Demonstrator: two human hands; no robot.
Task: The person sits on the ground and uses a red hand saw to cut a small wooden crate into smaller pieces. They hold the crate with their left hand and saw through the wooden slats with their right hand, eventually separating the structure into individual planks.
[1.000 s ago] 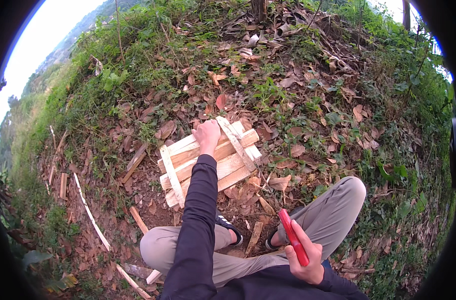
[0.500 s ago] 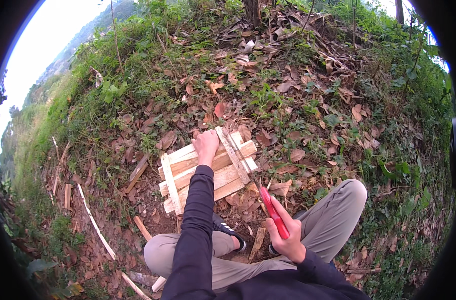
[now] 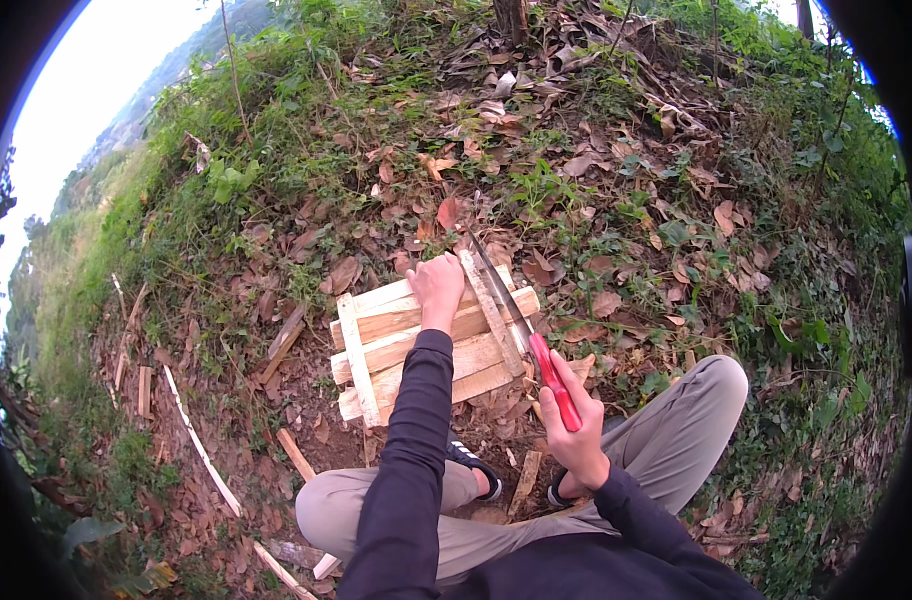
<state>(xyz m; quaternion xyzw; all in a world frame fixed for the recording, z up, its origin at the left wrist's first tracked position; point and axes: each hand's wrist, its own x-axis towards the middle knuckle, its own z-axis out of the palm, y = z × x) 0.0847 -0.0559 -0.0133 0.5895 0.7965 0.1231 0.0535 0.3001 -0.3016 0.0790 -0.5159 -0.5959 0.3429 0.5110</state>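
Observation:
A small slatted wooden panel (image 3: 386,352) of pale split slats, with two crosspieces over them, lies on the ground before my legs. My left hand (image 3: 437,290) is closed over its far edge, beside the right crosspiece (image 3: 496,315); the fingertips are hidden. In my right hand (image 3: 576,425) is a hand saw (image 3: 554,385), gripped by its red handle. The saw's dark blade runs up along the right of that crosspiece, across the slat ends, its tip beyond the panel's far edge.
My bent knees and shoes (image 3: 473,470) frame the near side. Loose wood pieces (image 3: 294,452) and a long pale strip (image 3: 201,440) lie on the left. A short offcut (image 3: 525,484) rests between my feet. Dry leaves and green plants cover the slope.
The saw has slid forward, away from me, so its blade reaches past the panel's far edge. My left hand keeps its hold on the panel. The view has shifted slightly.

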